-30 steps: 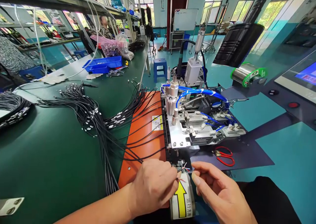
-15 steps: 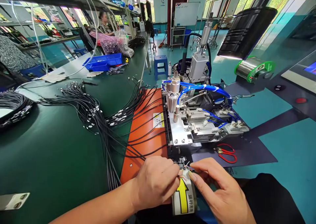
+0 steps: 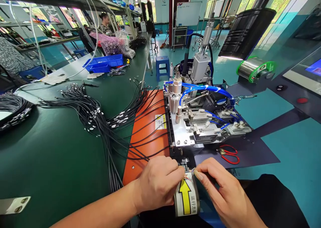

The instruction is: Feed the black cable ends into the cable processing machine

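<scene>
My right hand (image 3: pixel 223 191) just closed to a pinch on thin wires (image 3: pixel 193 170); left hand (image 3: pixel 162 182) fisted behind them, so strands look controlled.

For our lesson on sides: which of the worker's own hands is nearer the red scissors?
Right. The right hand is just below the red scissors in the picture; the left hand is farther off, lower left.
</scene>
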`<state>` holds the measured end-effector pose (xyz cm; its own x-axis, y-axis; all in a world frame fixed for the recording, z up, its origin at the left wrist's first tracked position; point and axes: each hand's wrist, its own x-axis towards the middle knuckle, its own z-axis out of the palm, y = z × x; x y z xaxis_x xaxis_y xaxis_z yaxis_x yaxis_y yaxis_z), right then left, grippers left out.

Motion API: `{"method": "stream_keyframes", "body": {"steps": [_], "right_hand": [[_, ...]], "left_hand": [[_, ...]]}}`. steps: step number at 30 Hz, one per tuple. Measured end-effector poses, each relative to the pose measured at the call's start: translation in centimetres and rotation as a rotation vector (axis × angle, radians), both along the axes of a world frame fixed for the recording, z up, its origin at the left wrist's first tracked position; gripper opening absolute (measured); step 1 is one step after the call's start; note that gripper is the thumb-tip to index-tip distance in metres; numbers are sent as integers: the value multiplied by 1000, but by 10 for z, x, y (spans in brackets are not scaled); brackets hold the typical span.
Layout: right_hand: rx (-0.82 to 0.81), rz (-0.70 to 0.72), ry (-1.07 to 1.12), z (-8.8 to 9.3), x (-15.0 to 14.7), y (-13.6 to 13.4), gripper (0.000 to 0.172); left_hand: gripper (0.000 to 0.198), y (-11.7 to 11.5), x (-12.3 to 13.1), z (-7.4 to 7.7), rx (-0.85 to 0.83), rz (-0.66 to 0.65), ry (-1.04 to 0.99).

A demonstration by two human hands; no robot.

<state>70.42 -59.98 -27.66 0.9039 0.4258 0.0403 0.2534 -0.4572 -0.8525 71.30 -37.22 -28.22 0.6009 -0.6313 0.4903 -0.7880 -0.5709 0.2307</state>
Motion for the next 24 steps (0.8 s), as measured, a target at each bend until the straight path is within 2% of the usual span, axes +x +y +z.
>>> {"method": "stream_keyframes", "body": {"steps": [3,8,12,16,20,24], "right_hand": [[-12,16,53,4,2,-2,25],[-42,34,123,12,5,-3,28],[-31,36,147,14,7,-4,29],[50,43,167,13,7,-2,28],[149,22,199,12,5,3,29],[202,-18,209,12,1,6,28]], "left_hand": [[10,1,0,-3,-7,6,36],[19,3,-1,-8,-41,14,52],[18,2,-1,-7,-63,-2,95],[20,0,-1,0,-169,-27,211],[21,-1,-4,12,-311,14,359],[17,-2,-12,19,-301,60,396]]}}
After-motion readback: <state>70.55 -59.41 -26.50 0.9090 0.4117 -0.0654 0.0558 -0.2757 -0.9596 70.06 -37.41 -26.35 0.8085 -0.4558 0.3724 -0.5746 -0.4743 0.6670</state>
